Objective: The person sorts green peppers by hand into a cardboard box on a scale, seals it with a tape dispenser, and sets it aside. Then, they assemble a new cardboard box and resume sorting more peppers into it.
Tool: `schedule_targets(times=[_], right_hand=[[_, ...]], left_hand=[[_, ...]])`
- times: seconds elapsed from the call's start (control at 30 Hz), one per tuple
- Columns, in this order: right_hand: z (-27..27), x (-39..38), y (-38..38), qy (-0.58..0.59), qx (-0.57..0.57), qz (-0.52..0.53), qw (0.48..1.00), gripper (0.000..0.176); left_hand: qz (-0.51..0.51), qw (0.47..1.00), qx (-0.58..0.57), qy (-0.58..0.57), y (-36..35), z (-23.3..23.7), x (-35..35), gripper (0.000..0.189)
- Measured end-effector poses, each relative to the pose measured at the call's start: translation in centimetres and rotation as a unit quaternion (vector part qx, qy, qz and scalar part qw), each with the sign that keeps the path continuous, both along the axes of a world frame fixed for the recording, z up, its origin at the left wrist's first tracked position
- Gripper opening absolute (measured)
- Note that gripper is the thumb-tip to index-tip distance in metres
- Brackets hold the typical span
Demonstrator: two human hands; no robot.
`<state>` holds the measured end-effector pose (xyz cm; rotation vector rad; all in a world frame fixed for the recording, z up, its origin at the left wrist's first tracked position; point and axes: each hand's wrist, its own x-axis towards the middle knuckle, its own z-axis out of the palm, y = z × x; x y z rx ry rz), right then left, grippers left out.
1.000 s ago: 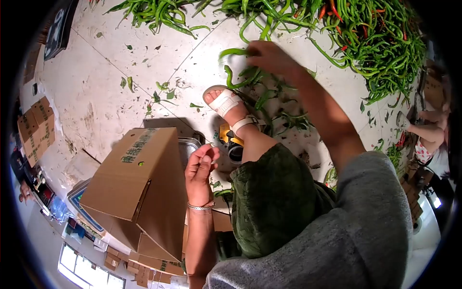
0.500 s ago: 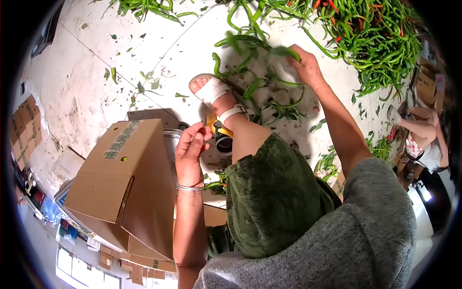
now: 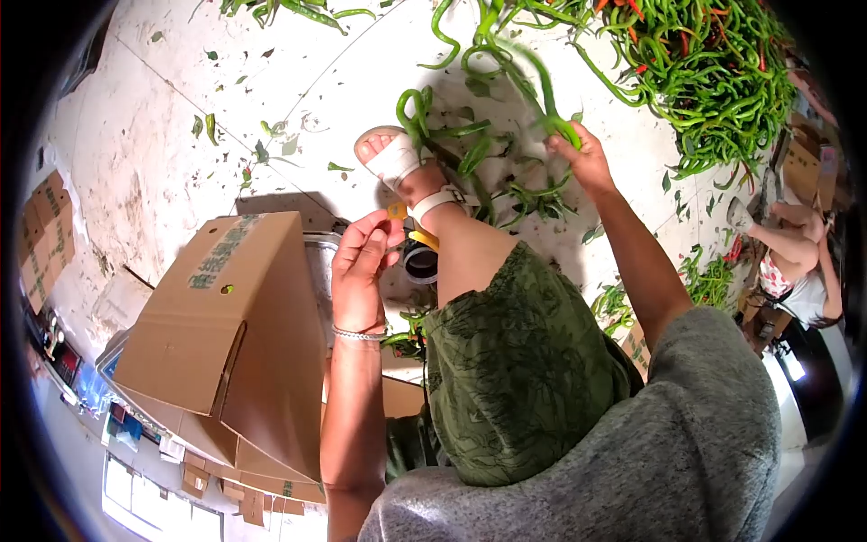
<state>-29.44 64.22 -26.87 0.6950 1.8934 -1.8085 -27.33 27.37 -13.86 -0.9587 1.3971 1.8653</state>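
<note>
My right hand [image 3: 582, 161] is closed on the end of a long green chili pepper [image 3: 542, 81], which stretches up and left from the fingers, slightly blurred. Below that hand, several green chilies [image 3: 533, 194] lie on the floor beside my sandalled foot [image 3: 397, 163]. My left hand [image 3: 366, 262] hovers left of my shin with curled fingers and the thumb pressed against them; whether anything small is in the pinch is hidden. Just past its fingertips show a yellow-orange part [image 3: 397, 210] and a dark round object [image 3: 421, 262], partly covered by the hand and leg.
A large heap of green and some red chilies [image 3: 704, 90] lies at the upper right. An open cardboard box [image 3: 217, 316] stands at my left. Loose leaves and stems dot the pale floor [image 3: 271, 81]. Another person [image 3: 795, 244] sits at the far right.
My right hand has moved slightly down and right, drawing the green chili along with it. My left hand stays almost in place, fingers still curled.
</note>
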Motion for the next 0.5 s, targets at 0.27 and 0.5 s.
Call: schedule_targets(times=[0.27, 0.5], right_hand=[[-3.5, -1.9, -8.6, 0.116, 0.308, 0.298, 0.896, 0.047], [-0.9, -3.8, -10.1, 0.261, 0.361, 0.202, 0.872, 0.043]], left_hand=[[0.021, 0.999, 0.010, -0.030, 0.6, 0.3, -0.2, 0.026], [0.022, 0.999, 0.012, -0.033, -0.3, 0.1, 0.1, 0.027]])
